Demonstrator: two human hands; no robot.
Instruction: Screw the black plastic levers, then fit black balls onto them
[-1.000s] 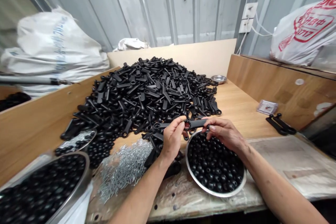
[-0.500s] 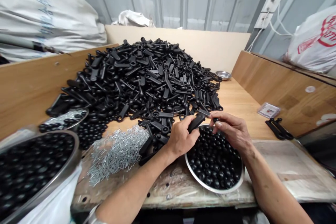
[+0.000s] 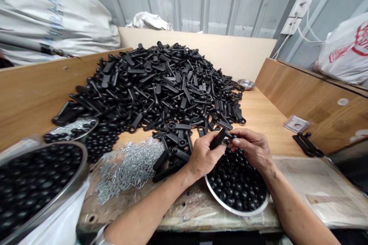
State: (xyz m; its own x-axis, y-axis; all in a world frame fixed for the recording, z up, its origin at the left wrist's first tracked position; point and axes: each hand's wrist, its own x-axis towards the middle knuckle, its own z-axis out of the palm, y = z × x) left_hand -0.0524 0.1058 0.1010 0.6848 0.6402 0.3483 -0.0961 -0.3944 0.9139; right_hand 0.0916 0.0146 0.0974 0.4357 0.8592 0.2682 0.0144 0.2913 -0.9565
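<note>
- On your left, the white sack (image 3: pixel 89 11) bears blue lettering (image 3: pixel 54 5); you can make out "70" near its upper end, the rest being blurred.
- On your right, the white plastic bag (image 3: pixel 327 67) carries red print (image 3: pixel 339 53), cut by the picture's edge and unreadable.

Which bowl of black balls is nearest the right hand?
The metal bowl just below the right hand; the other big bowl and the small dish beside it are over at the left.
</note>
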